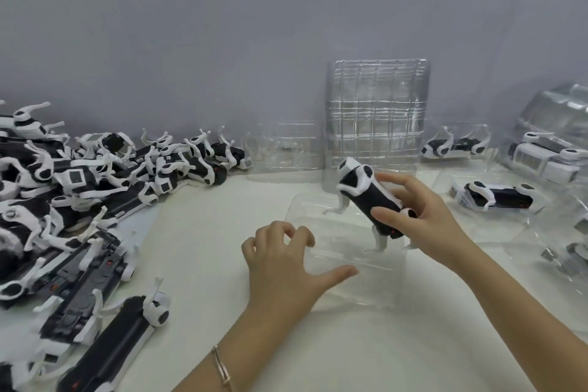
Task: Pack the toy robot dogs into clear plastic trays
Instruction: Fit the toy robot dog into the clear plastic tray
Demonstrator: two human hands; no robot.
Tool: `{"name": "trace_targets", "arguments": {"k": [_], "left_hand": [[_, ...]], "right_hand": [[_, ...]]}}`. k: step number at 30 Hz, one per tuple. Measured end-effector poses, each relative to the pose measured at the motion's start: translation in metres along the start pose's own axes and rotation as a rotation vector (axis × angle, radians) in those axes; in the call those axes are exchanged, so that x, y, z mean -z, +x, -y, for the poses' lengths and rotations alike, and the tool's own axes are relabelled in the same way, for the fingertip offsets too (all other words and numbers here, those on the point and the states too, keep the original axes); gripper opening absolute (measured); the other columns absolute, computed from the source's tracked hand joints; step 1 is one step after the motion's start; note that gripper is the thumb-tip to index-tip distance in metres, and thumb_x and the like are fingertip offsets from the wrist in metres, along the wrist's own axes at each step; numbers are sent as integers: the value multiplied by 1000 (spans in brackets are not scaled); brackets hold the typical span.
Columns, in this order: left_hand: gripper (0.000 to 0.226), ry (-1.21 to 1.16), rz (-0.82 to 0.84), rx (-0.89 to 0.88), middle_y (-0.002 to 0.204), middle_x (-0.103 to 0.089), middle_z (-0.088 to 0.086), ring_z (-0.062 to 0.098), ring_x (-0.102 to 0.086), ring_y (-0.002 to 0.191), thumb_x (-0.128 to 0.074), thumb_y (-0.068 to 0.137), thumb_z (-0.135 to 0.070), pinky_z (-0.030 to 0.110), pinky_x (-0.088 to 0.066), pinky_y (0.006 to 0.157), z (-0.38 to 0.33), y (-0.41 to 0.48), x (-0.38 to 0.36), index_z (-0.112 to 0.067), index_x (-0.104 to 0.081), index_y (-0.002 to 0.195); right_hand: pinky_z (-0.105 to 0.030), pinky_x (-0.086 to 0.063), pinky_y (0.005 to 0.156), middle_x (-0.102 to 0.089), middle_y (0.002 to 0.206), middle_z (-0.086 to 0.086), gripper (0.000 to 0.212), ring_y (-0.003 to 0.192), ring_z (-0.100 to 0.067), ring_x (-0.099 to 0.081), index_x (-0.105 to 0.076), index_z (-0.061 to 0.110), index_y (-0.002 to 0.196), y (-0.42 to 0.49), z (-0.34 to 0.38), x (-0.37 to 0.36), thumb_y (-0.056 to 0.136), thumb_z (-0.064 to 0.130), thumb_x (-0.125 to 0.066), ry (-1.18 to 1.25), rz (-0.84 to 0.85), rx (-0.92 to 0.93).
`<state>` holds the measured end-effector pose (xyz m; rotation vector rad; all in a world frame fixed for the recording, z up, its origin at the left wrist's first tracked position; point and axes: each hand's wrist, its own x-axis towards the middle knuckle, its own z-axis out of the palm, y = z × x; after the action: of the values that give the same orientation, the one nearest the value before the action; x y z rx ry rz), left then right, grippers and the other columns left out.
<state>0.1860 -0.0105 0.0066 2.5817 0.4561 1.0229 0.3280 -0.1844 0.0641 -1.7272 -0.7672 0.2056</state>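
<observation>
A black-and-white toy robot dog (366, 192) stands on its legs over a clear plastic tray (321, 210) that lies flat on the white table. My right hand (423, 216) grips the dog's rear body from the right, thumb on its near side. My left hand (286, 261) rests on the tray's near left part, with curled fingers and the thumb stretched out over the plastic.
A big heap of loose toy dogs (79, 188) fills the table's left side. A stack of empty clear trays (377, 111) leans upright on the grey wall behind. Packed trays with dogs (496, 197) lie at the right.
</observation>
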Motion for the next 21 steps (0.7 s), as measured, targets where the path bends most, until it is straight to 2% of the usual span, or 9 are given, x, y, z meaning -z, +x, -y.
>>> {"name": "trace_targets", "arguments": {"k": [2,4,7,8,10,12,14,18,21], "left_hand": [[72,32,-51,-19,96,-52,-6,17,-55,92,-47,58,-90,31,-24,82,0,-6,2,-32,-68,95],[77,-137,-30,61,113,-46,-6,8,-47,106,-54,58,-83,30,-28,91,6,2,4,-36,-59,120],[77,-759,268,372,152,-25,-11,-5,-20,136,-65,67,-58,25,-19,111,16,31,4,-51,-30,136],[77,-953,362,457,156,-21,-13,-2,-16,141,-65,69,-44,26,-18,113,19,38,1,-52,-28,136],[77,-1167,472,514,154,-29,-13,5,-22,145,-63,67,-22,30,-23,116,28,42,-8,-50,-36,134],[73,-1181,530,502,151,-38,-15,7,-29,144,-61,67,-17,37,-22,120,35,39,-17,-45,-46,132],[70,-1176,544,505,147,-43,-19,5,-32,142,-61,67,-16,39,-21,121,41,37,-22,-43,-50,131],[67,-1193,529,528,137,-52,-24,0,-43,134,-61,65,-11,30,-30,115,40,40,-20,-38,-56,126],[70,-1139,506,538,133,-54,-25,-4,-45,130,-59,62,-9,24,-36,108,38,40,-19,-29,-56,129]], "right_hand": [[-13,-49,70,-69,97,27,50,85,1,-66,-60,54,114,3,2,-2,86,14,-73,-119,74,29],[-7,-41,78,-63,99,34,48,95,9,-59,-62,54,112,8,4,-4,86,15,-73,-228,125,44],[-11,-38,91,-62,111,31,45,109,10,-53,-63,52,110,14,9,-8,86,17,-74,-309,208,51],[-12,-39,93,-62,112,32,44,110,11,-53,-63,53,109,15,10,-9,85,17,-75,-334,235,61],[-13,-39,95,-62,113,30,45,110,11,-53,-60,54,107,17,10,-11,86,17,-75,-411,292,89],[-13,-40,94,-62,115,26,46,109,8,-54,-59,53,110,18,7,-12,87,16,-73,-505,345,103],[-10,-38,93,-61,114,26,44,109,7,-55,-63,45,117,19,3,-13,88,13,-72,-550,361,102],[-13,-40,92,-57,110,29,43,106,1,-55,-64,35,125,22,4,-12,89,13,-70,-645,410,96],[-19,-42,93,-59,115,20,43,106,-6,-56,-62,34,128,23,6,-13,91,12,-67,-700,410,77]]}}
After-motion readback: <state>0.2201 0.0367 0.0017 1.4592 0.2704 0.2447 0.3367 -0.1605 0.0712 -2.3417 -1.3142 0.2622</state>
